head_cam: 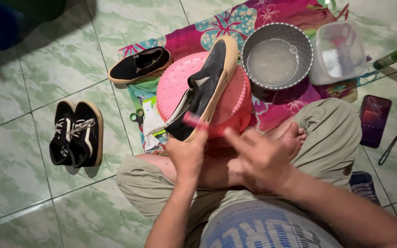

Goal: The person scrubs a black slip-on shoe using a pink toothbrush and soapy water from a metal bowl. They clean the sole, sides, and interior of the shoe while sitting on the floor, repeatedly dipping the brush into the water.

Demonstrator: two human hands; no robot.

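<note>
Floral magenta cloth (pixel 272 18) spread over the green marbled tile floor (pixel 33 82), likely to catch drips. On it, an upturned pink plastic basin (pixel 175 82) props the black slip-on shoe with tan rubber sole (pixel 207 82) on its side, sole edge exposed. Metal bowl of cloudy water (pixel 276 55) within reach. Left hand (pixel 187 154) closed on a small pink brush (pixel 194 120) at the shoe's heel; right hand (pixel 263 158) loose, holding nothing.
</note>
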